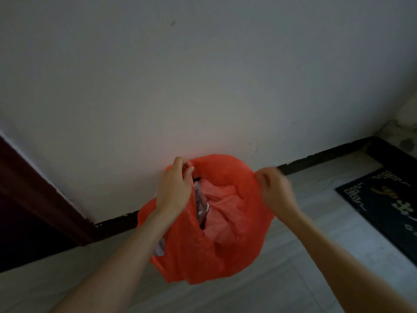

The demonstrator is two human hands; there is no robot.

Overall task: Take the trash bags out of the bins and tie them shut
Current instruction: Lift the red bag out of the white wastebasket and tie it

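The left hand (pixel 174 188) pinches one edge of the thin orange plastic trash bag (pixel 203 251); the right hand (pixel 274 188), slightly blurred, grips the opposite edge, holding its mouth open above the pale tiled floor (pixel 293 279). Inside, crumpled pink plastic (pixel 222 206) and a half-hidden shiny wrapper (pixel 201 204) show. A dark patterned doormat (pixel 383 199) is cut off at right.

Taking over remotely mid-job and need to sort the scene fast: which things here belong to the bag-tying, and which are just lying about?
Job:
- red trash bag, mouth open, trash inside
- left hand pinching one rim
- right hand pinching the opposite rim

Just there:
- dark doormat on the floor
- dark door frame
- white wall
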